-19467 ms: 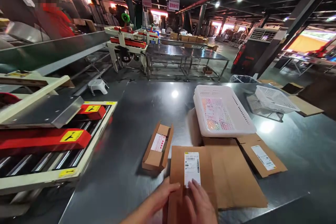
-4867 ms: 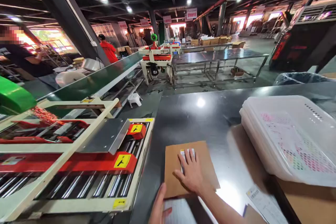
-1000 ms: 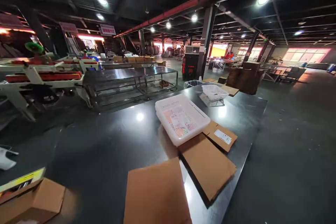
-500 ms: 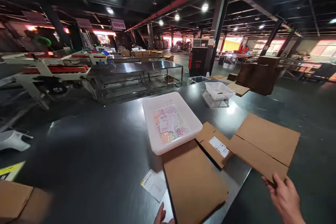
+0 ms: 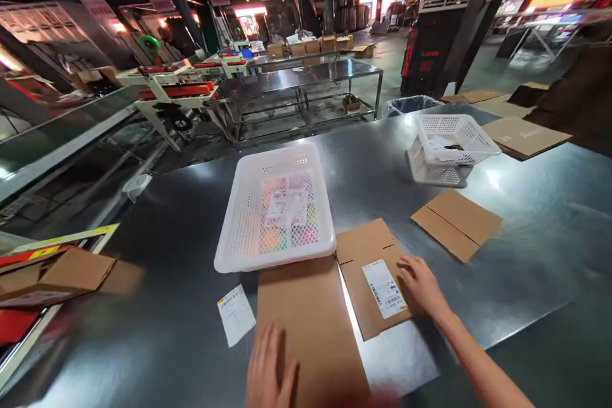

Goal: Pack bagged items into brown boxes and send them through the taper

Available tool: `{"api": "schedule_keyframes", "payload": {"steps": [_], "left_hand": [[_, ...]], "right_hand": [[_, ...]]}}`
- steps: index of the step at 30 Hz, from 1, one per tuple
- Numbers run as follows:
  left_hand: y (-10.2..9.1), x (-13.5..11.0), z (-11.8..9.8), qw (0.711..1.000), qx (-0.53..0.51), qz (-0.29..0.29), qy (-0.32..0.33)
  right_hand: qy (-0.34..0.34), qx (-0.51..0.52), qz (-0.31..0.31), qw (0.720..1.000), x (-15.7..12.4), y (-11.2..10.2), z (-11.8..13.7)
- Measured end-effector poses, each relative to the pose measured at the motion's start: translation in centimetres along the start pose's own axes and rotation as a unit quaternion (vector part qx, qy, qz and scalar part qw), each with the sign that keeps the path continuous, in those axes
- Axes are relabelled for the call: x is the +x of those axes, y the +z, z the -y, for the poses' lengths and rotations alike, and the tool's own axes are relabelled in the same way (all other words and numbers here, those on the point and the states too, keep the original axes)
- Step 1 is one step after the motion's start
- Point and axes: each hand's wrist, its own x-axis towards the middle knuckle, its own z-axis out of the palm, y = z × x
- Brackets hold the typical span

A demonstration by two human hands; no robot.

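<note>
Working at a steel table (image 5: pixel 521 255) in a dim packing hall, a person rests both bare hands on or near flat cardboard. The right hand (image 5: pixel 423 284) lies open, its fingertips (image 5: pixel 406 268) on the right edge of a flat carton (image 5: pixel 363 268) bearing a barcode label (image 5: pixel 384 288), gripping nothing. The left hand (image 5: pixel 270 366), open with fingers spread, is blurred at the near end of a plain cardboard sheet (image 5: pixel 306 325); it shows no hold on anything, and whether it touches the sheet is too blurred to tell.

Sheet and carton lie side by side, the sheet's far end just below the front rim of a white basket (image 5: pixel 275 256) holding printed packets (image 5: pixel 287 207). A loose shipping slip (image 5: pixel 236 315) lies on the steel just left of the sheet. To the right, a second flat carton (image 5: pixel 456 224) sits apart, near stacked white baskets (image 5: pixel 444 140) at the far side of the table. At the left edge, a folded carton (image 5: pixel 71 274) lies on red-and-white conveyor rollers. Beyond the table stand a case sealer (image 5: pixel 174 92) and a steel bench (image 5: pixel 296 86), with a row of boxes (image 5: pixel 310 44) farther back.
</note>
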Motion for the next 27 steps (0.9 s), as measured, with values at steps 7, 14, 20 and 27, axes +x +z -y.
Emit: {"api": "schedule_keyframes", "payload": {"steps": [7, 14, 20, 27], "left_hand": [[4.5, 11.8, -15.6, 0.942, 0.051, 0.301, 0.136], [6.9, 15.1, -18.4, 0.911, 0.119, 0.387, 0.076], [6.5, 14.8, -18.6, 0.914, 0.106, 0.385, 0.075], [7.4, 15.0, -18.8, 0.912, 0.097, 0.395, 0.058]], "right_hand": [[-0.085, -0.074, 0.177, 0.978, 3.8, 3.3, 1.8], [-0.097, -0.133, 0.239, 0.957, 4.1, 2.9, 1.2], [-0.093, -0.137, 0.257, 0.952, 4.4, 2.7, 1.1], [-0.088, -0.121, 0.252, 0.956, 5.0, 2.8, 1.6]]}}
